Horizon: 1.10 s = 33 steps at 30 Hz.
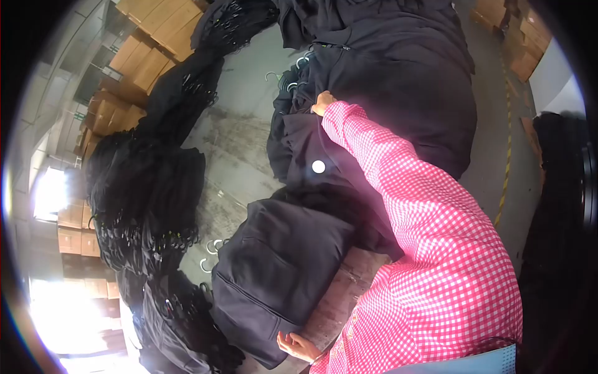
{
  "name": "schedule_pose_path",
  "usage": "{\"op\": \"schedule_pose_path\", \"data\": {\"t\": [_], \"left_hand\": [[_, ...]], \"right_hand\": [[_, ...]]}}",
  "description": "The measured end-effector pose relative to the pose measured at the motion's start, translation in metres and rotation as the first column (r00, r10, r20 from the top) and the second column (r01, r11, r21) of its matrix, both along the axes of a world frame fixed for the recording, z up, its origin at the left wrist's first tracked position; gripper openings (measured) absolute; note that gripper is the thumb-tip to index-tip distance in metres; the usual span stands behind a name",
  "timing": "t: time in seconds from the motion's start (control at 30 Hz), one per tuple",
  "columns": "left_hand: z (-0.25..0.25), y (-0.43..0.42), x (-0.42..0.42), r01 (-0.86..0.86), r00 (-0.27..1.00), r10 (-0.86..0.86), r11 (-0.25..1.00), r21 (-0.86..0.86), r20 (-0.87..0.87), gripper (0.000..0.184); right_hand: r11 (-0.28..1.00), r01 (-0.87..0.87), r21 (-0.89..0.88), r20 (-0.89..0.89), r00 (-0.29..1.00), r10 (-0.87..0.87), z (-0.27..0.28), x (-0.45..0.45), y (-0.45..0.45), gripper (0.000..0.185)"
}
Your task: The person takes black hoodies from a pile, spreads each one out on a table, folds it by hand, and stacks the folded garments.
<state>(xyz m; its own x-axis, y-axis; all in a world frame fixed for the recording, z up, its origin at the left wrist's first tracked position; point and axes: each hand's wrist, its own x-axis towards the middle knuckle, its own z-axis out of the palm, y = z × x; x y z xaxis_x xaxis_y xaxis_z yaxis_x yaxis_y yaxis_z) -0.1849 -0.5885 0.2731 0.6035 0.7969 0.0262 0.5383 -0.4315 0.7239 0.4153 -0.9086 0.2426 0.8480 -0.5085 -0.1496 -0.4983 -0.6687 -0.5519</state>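
My right hand [322, 103] reaches far forward, its fingers closed on the edge of a black garment [336, 143] at the side of a large dark pile [398, 93]. White hanger hooks [303, 60] stick out of the pile just beyond that hand. Close to me, a folded stack of black garments [280, 262] lies on the floor, with more white hooks [205, 265] at its left side. My left hand [299, 346] is at the near corner of this stack, fingers apart and touching or almost touching the cloth. Pink checked sleeves cover both arms.
Heaps of black garments on hangers [146, 193] line the left side. Cardboard boxes [140, 62] are stacked behind them, and others [529, 47] stand at the upper right. Yellow-and-black tape [507, 137] marks the grey floor [237, 137] on the right. Another dark heap [551, 218] stands far right.
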Motion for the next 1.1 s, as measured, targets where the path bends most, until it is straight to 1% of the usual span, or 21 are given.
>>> {"op": "schedule_pose_path", "data": {"t": [0.03,0.1,0.17,0.2,0.23,0.27,0.3,0.37,0.47,0.53,0.57,0.6,0.63,0.7,0.77,0.8,0.87,0.9,1.0,1.07,1.1], "left_hand": [[0.002,-0.004,0.001,-0.007,1.000,0.007,1.000,0.000,0.002,0.034],[0.004,-0.005,0.005,-0.003,1.000,0.003,0.999,0.035,0.023,0.034],[0.003,-0.001,0.004,0.006,0.999,-0.009,0.998,0.062,0.044,0.034],[0.003,0.003,0.002,0.011,0.998,-0.015,0.997,0.072,0.055,0.034],[0.000,0.004,0.006,0.039,0.996,-0.046,0.994,0.099,0.072,0.034],[-0.003,0.005,0.011,0.068,0.993,-0.079,0.990,0.127,0.087,0.035],[-0.007,0.012,0.010,0.100,0.988,-0.116,0.983,0.153,0.099,0.035],[-0.006,0.017,0.008,0.138,0.981,-0.159,0.975,0.177,0.114,0.035],[-0.003,0.027,-0.006,0.156,0.973,-0.180,0.974,0.161,0.146,0.035],[0.000,0.037,-0.024,0.163,0.967,-0.188,0.975,0.151,0.170,0.035],[0.003,0.041,-0.034,0.161,0.967,-0.179,0.981,0.111,0.180,0.035],[0.007,0.046,-0.045,0.160,0.967,-0.171,0.985,0.069,0.190,0.035],[0.008,0.050,-0.056,0.159,0.967,-0.160,0.987,0.023,0.200,0.035],[0.004,0.060,-0.073,0.159,0.965,-0.146,0.986,-0.041,0.218,0.035],[-0.002,0.078,-0.087,0.190,0.960,-0.172,0.980,-0.065,0.221,0.035],[-0.005,0.085,-0.092,0.207,0.957,-0.185,0.975,-0.077,0.222,0.035],[-0.007,0.091,-0.093,0.226,0.953,-0.200,0.969,-0.095,0.229,0.035],[-0.005,0.091,-0.091,0.229,0.948,-0.198,0.969,-0.099,0.249,0.035],[0.002,0.090,-0.087,0.232,0.939,-0.196,0.968,-0.099,0.283,0.034],[-0.001,0.086,-0.084,0.227,0.946,-0.193,0.967,-0.111,0.260,0.034],[-0.004,0.083,-0.079,0.221,0.951,-0.187,0.968,-0.120,0.247,0.034]], "right_hand": [[1.000,-0.007,0.000,0.002,1.000,0.007,0.001,0.003,-0.008,0.037],[0.983,-0.124,0.136,0.041,0.992,0.120,0.010,0.005,-0.032,0.027],[0.936,-0.235,0.263,0.095,0.972,0.217,0.019,-0.002,-0.048,0.018],[0.936,-0.234,0.263,0.106,0.971,0.213,0.018,0.003,-0.055,0.018],[0.872,-0.227,0.434,0.138,0.973,0.184,0.019,0.010,-0.058,0.015],[0.777,-0.219,0.590,0.164,0.975,0.150,0.012,0.019,-0.063,0.012],[0.656,-0.209,0.725,0.182,0.977,0.111,0.010,0.015,-0.063,0.010],[0.517,-0.202,0.832,0.198,0.978,0.064,0.013,0.010,-0.080,0.007],[0.573,-0.450,0.685,0.429,0.885,0.182,0.060,-0.037,-0.120,0.009],[0.590,-0.596,0.545,0.560,0.782,0.273,0.103,-0.082,-0.146,0.011],[0.594,-0.656,0.466,0.614,0.723,0.318,0.123,-0.110,-0.158,0.011],[0.577,-0.686,0.443,0.626,0.698,0.349,0.141,-0.142,-0.172,0.010],[0.597,-0.690,0.410,0.617,0.692,0.376,0.158,-0.169,-0.185,0.013],[0.756,-0.586,0.293,0.495,0.769,0.405,0.181,-0.217,-0.196,0.020],[0.909,-0.408,0.083,0.308,0.878,0.366,0.189,-0.241,-0.188,0.028],[0.944,-0.327,-0.032,0.224,0.919,0.326,0.188,-0.246,-0.175,0.033],[0.961,-0.204,-0.184,0.134,0.964,0.231,0.183,-0.256,-0.145,0.041],[0.964,-0.170,-0.206,0.126,0.972,0.198,0.179,-0.256,-0.133,0.046],[0.981,-0.120,-0.153,0.154,0.978,0.144,0.165,-0.243,-0.118,0.059],[0.989,-0.077,-0.130,0.144,0.985,0.096,0.154,-0.223,-0.119,0.057],[0.988,-0.081,-0.129,0.138,0.986,0.099,0.145,-0.212,-0.119,0.057]]}}
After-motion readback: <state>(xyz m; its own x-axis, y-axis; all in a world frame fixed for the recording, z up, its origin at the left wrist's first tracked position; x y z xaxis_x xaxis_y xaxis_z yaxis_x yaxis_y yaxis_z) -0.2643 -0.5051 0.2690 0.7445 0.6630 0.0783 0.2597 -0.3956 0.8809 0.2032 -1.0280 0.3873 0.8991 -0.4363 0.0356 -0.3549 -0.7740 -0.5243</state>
